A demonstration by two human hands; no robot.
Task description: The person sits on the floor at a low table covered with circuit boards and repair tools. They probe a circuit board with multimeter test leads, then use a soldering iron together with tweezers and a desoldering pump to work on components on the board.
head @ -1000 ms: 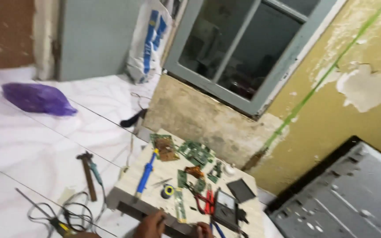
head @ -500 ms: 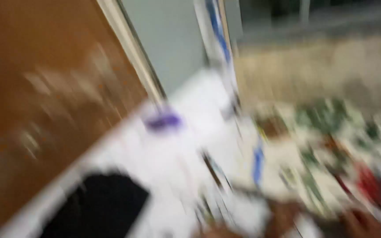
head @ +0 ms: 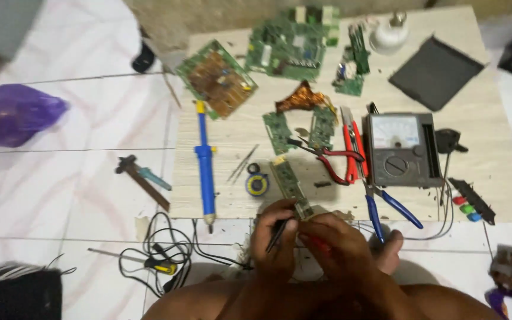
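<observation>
Narrow green circuit board strip point(head: 290, 186) lies at the near edge of the low wooden desk point(head: 505, 195), its near end just above and touching the fingertips of both hands. Far to the left of the hands, on the white tiled floor point(head: 78, 195), sits a purple plastic bag point(head: 13, 112); nearer lies a small hammer point(head: 140, 178), and low to their left a tangle of black cable with a yellow-handled screwdriver point(head: 149, 264). Up and left of the left hand a blue desoldering pump point(head: 205, 163) lies lengthwise, with a brown circuit board point(head: 217, 77) beyond it. Just above the left hand sits a small roll of solder point(head: 257, 184). The left hand point(head: 274, 240) has its grip curled closed around a thin dark tool point(head: 278, 230), tip at the strip's near end. The right hand point(head: 342, 249) has its grip closed on something red, mostly hidden. Above it lie red-handled cutters point(head: 342, 157), and up to the right an analog multimeter point(head: 401, 148). Blue-handled pliers point(head: 386, 210) lie just right of the right hand. Farther right is a dark flat square point(head: 434, 71).
</observation>
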